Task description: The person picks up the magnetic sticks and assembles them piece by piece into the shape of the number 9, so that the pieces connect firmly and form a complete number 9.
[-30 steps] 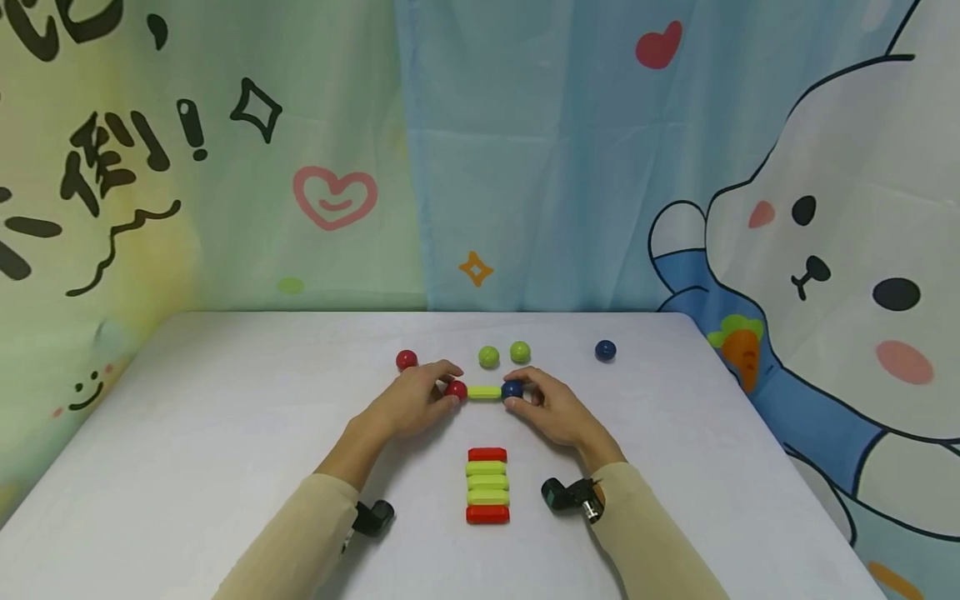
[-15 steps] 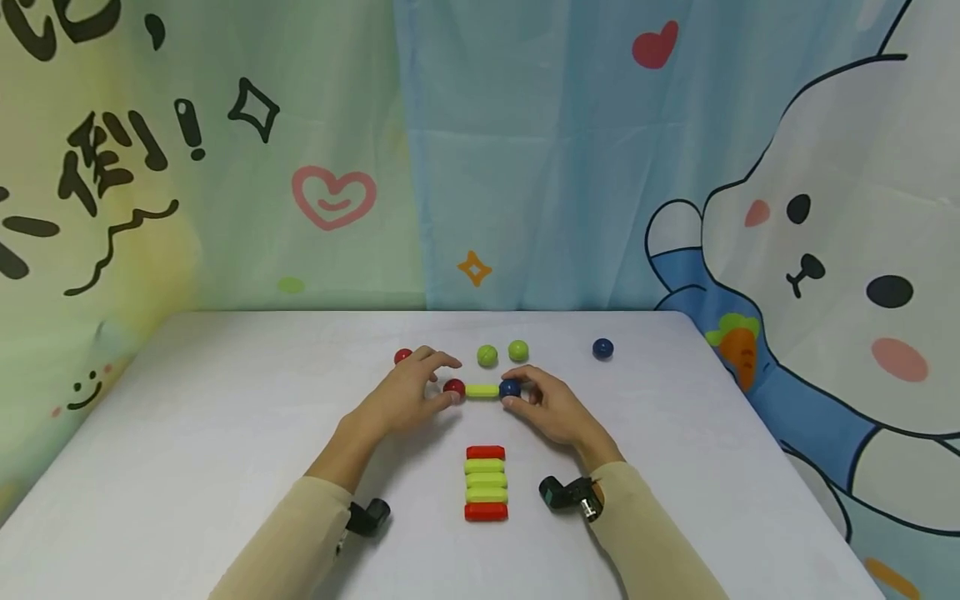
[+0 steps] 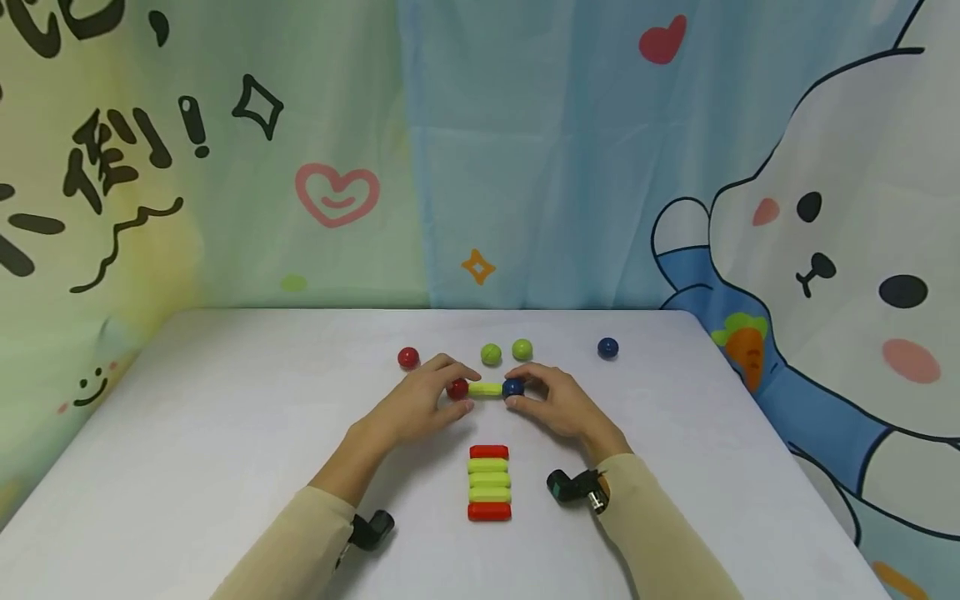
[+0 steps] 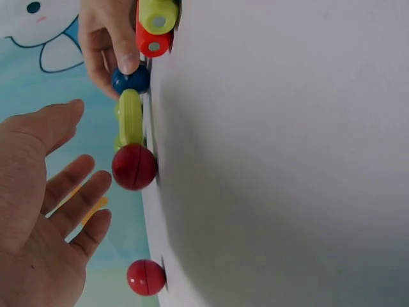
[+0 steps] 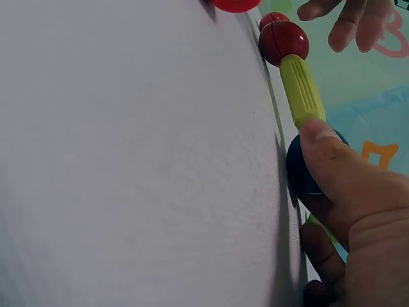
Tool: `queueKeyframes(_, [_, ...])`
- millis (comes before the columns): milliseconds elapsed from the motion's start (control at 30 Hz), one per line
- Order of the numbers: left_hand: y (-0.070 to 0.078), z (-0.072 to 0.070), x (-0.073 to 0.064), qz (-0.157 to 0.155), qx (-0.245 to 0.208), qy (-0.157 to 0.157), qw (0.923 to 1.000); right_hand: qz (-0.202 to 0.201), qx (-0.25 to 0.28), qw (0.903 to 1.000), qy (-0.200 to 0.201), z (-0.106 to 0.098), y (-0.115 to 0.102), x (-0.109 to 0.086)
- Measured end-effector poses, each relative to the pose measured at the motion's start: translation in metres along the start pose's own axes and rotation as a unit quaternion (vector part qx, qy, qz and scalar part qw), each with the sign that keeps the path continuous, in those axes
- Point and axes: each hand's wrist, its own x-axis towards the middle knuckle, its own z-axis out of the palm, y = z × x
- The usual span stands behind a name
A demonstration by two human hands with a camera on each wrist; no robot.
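Observation:
A ribbed yellow-green stick (image 3: 485, 390) joins a red ball (image 3: 458, 389) at its left end to a dark blue ball (image 3: 513, 387) at its right end. My right hand (image 3: 558, 406) pinches the blue ball, its thumb (image 5: 329, 153) plainly on it in the right wrist view. Around the red ball (image 4: 134, 167), but apart from it, my left hand (image 3: 420, 406) is spread with nothing in its grasp. The left wrist view shows that gap between the fingers (image 4: 80, 201) and the ball.
Nearer me, several red and yellow-green sticks (image 3: 489, 483) lie in a stacked row on the white table (image 3: 225, 433). Behind the hands sit a loose red ball (image 3: 408, 358), two green balls (image 3: 491, 354) and another blue ball (image 3: 607, 348). A printed curtain (image 3: 495, 150) hangs behind.
My left hand has let go of the red ball, its fingers and thumb spreading apart. The right hand keeps its pinch on the blue ball, and the joined piece stays in place.

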Motion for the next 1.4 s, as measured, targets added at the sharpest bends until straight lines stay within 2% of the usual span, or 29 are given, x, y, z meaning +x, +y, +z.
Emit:
queueKeyframes(267, [0.005,0.004,0.002,0.005,0.002,-0.013,0.9999,0.003,0.010,0.9999,0.004,-0.001,0.002,-0.003])
queueKeyframes(600, [0.004,0.012,-0.001,0.030,0.007,-0.031,0.9991,0.001,0.021,0.9998,-0.002,-0.002,0.002,-0.001])
queueKeyframes(933, [0.005,0.016,-0.002,0.019,0.010,-0.041,0.9989,-0.015,0.028,0.9995,0.006,-0.002,0.002,-0.002])
queueKeyframes(1167, [0.006,0.016,-0.004,0.022,0.015,-0.040,0.9988,-0.008,0.015,0.9998,0.010,-0.001,0.003,-0.003])
queueKeyframes(1400, [0.008,0.015,-0.005,0.007,0.018,-0.056,0.9983,-0.001,0.012,0.9999,0.003,-0.001,0.002,0.000])
